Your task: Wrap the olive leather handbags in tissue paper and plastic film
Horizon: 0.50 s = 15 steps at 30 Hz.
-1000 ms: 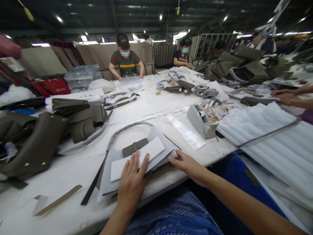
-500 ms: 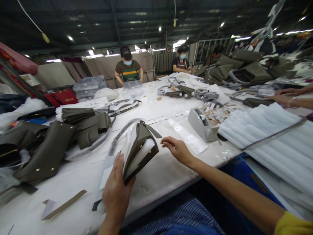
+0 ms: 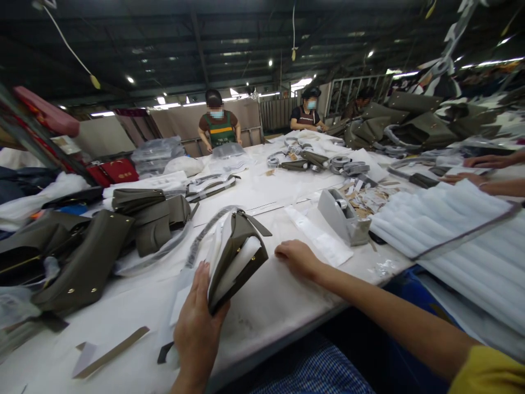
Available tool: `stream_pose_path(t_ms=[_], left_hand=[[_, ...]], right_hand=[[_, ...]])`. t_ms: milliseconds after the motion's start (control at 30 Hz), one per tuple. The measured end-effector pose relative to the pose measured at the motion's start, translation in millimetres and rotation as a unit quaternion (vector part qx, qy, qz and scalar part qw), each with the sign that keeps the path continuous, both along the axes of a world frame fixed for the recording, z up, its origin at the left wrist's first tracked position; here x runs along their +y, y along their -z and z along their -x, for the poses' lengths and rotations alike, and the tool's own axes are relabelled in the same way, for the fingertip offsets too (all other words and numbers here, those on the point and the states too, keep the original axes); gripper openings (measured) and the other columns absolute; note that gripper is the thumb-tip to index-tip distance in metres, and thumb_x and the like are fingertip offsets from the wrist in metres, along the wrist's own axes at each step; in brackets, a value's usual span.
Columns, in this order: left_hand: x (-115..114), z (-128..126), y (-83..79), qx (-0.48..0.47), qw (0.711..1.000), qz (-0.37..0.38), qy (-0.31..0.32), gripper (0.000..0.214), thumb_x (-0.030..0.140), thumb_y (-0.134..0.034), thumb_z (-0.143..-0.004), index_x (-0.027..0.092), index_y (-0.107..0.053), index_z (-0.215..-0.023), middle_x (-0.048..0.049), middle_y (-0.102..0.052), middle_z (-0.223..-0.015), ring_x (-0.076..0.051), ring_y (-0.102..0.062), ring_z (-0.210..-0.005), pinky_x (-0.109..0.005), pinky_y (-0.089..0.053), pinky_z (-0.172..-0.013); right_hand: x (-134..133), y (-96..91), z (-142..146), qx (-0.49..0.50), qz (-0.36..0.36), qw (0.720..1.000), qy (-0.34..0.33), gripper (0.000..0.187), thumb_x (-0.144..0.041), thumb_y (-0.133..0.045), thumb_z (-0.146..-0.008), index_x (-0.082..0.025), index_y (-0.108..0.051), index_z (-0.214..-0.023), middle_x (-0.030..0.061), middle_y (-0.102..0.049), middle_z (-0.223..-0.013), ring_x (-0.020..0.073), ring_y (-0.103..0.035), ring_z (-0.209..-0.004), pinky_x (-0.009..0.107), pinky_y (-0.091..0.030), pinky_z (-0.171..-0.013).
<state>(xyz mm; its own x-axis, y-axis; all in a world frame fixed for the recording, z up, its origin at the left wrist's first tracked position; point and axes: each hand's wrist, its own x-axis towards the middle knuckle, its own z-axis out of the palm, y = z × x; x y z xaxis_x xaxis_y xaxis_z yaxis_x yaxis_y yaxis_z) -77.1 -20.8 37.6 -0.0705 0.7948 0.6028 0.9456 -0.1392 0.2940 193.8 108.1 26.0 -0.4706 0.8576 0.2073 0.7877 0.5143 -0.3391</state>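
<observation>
My left hand (image 3: 199, 323) grips the near end of an olive-brown handbag (image 3: 241, 243), its thumb on one side and fingers along the other. The bag is tilted up on the table, showing gold studs and a white padding roll (image 3: 241, 260) tucked between its panels. A plastic-wrapped strap (image 3: 205, 227) arches behind it, and a loose strap end points right. Just right of the bag, my right hand (image 3: 299, 258) rests low at the table top, apart from the bag. Its fingers are curled together, their tips hidden; I cannot make out anything in them.
A grey tape dispenser (image 3: 344, 216) stands right, beside a white plastic strip (image 3: 318, 235) and paper scraps (image 3: 365, 197). White foam sheets (image 3: 451, 224) overhang the right edge. More olive bags (image 3: 86, 257) lie left, near a folded card strip (image 3: 110, 353). Co-workers (image 3: 221, 123) are across the table.
My right hand has lowered toward the table, and its fingers have drawn together from a looser, spread pose. My left hand keeps its hold on the handbag. The view has shifted slightly.
</observation>
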Motion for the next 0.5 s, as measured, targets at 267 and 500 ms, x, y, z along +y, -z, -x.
stream_pose_path(t_ms=[267,500], left_hand=[[2.2,0.4,4.2,0.018,1.000,0.004,0.016,0.086,0.021,-0.064,-0.089,0.031,-0.013,-0.158,-0.0049,-0.037,-0.157,-0.030,-0.051,-0.134,-0.041,-0.050,-0.104],[1.6,-1.8,3.0,0.032,0.999,0.009,0.014,0.084,0.020,-0.062,-0.089,0.031,-0.013,-0.158,-0.0050,-0.036,-0.158,-0.030,-0.051,-0.134,-0.041,-0.051,-0.102]], right_hand=[[-130.4,-5.2,0.1,0.044,0.169,0.978,-0.118,0.021,-0.014,-0.057,-0.088,-0.023,-0.074,-0.094,0.0027,-0.074,-0.090,0.0179,-0.069,-0.085,0.024,-0.049,-0.077],[-101.7,-8.0,-7.6,0.122,0.079,0.989,-0.028,0.036,-0.039,-0.054,-0.096,-0.021,-0.065,-0.126,0.0118,-0.070,-0.121,0.0253,-0.065,-0.112,0.039,-0.050,-0.099]])
